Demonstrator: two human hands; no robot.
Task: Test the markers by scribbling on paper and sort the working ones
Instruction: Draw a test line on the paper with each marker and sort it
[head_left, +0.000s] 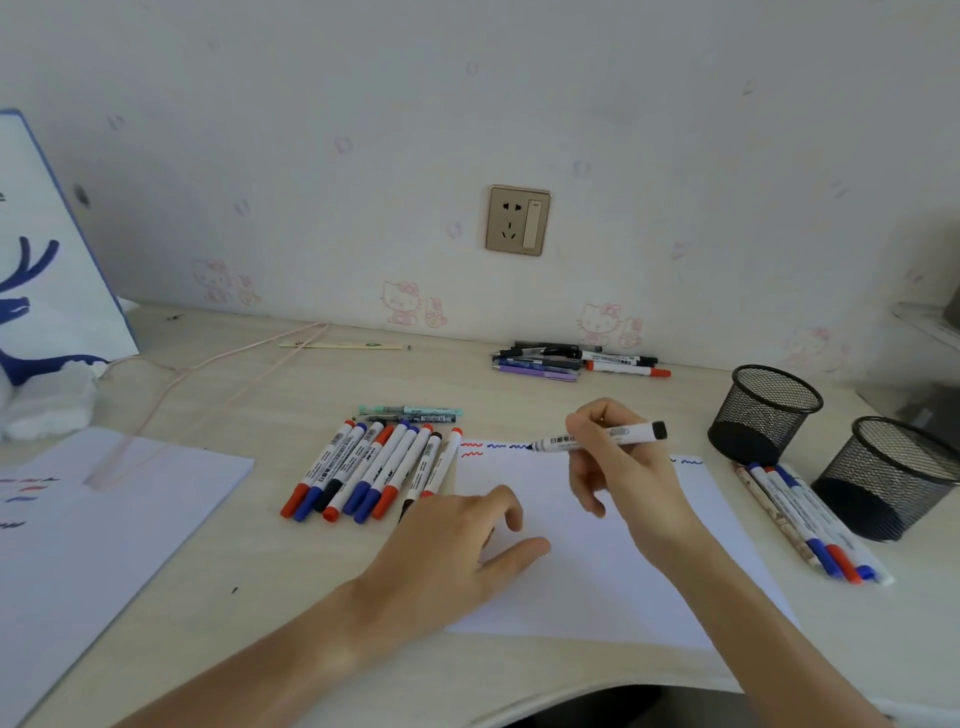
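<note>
My right hand (610, 457) grips a white marker with a black end (636, 433), its tip touching the top edge of the white paper (597, 582) beside red and blue squiggles (493, 447). My left hand (457, 545) rests flat on the paper's left edge, fingers spread. A row of several capped red, blue and black markers (374, 473) lies left of the paper. A few more markers (815, 519) lie to the paper's right, in front of two black mesh pen cups (763, 410) (893, 478).
Another pile of pens (576, 361) lies by the wall. A second scribbled sheet (104, 519) covers the desk's left side, with a pink cord (208, 369) across it. A white and blue bag (47, 249) stands at far left. Two teal pens (415, 414) lie above the marker row.
</note>
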